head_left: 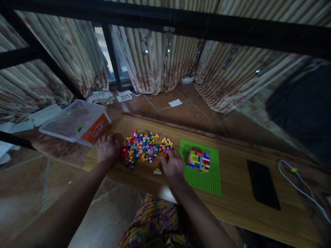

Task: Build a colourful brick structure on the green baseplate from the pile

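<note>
At centre left the left hand (pixel 108 148) lies flat, fingers spread, holding nothing, pressed against the left edge of the loose brick pile (pixel 143 147) — a nudge there could push bricks off the near edge of the wooden board (pixel 240 203). Just right of centre the right hand (pixel 172 164) curls its fingers at the pile's right end; whether they pinch a brick I cannot tell. A careless wrist could knock the small build (pixel 198 159) on the green baseplate (pixel 204 179), just right.
</note>
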Demonstrator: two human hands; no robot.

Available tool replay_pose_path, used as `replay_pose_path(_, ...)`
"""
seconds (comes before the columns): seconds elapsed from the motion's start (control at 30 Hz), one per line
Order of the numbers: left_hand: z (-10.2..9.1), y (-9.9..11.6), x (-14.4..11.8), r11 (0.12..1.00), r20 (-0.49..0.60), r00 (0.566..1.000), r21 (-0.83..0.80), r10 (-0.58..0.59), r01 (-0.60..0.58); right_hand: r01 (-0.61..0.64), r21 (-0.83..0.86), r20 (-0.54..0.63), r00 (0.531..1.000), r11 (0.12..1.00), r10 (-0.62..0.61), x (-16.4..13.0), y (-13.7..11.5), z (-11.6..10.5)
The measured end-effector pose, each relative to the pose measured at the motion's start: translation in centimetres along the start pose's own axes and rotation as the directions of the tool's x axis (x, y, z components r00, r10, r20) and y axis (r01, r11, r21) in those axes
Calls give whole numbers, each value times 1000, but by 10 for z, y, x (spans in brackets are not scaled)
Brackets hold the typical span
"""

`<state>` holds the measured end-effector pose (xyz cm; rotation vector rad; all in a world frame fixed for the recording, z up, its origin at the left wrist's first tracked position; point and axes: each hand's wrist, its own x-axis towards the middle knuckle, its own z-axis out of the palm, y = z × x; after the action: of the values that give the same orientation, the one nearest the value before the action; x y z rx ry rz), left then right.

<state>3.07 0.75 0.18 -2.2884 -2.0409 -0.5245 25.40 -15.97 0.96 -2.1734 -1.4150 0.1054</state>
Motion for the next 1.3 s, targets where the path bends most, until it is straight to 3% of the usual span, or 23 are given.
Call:
replay_pose_path(0.17, -3, 1, 0, 1000, 14, 1000, -10, 12, -12, 3, 2, 4, 1000, 1000, -3, 0, -3, -1)
replay_pose_path(0.33, -6, 3, 0, 1000, 36, 999, 18, -4, 3, 43, 246, -21, 999, 968, -39, -14, -3, -18)
replay_pose_path(0.5, -7, 4, -1, 999, 28, 1000, 38, 10, -11, -24, 413, -16, 999, 911, 33, -41, 9, -44)
replay_pose_path(0.73, -3, 1, 2, 997, 36, 999, 81, 15, -18, -129, 423, -49, 985, 897, 165, -73, 53, -76)
replay_pose_path(0.97, -5, 2, 2, 994, 51, 998, 108, 28, -33, -174, 394, -203, 941, 902, 270, -70, 94, -99)
replay_pose_path(1.1, -5, 3, 3, 994, 56, 998, 102, 35, -41, -209, 393, -235, 919, 895, 317, -61, 107, -103)
replay_pose_path(1.3, -4, 2, 4, 995, 51, 999, 94, 18, -22, -208, 395, -184, 937, 895, 298, -53, 107, -103)
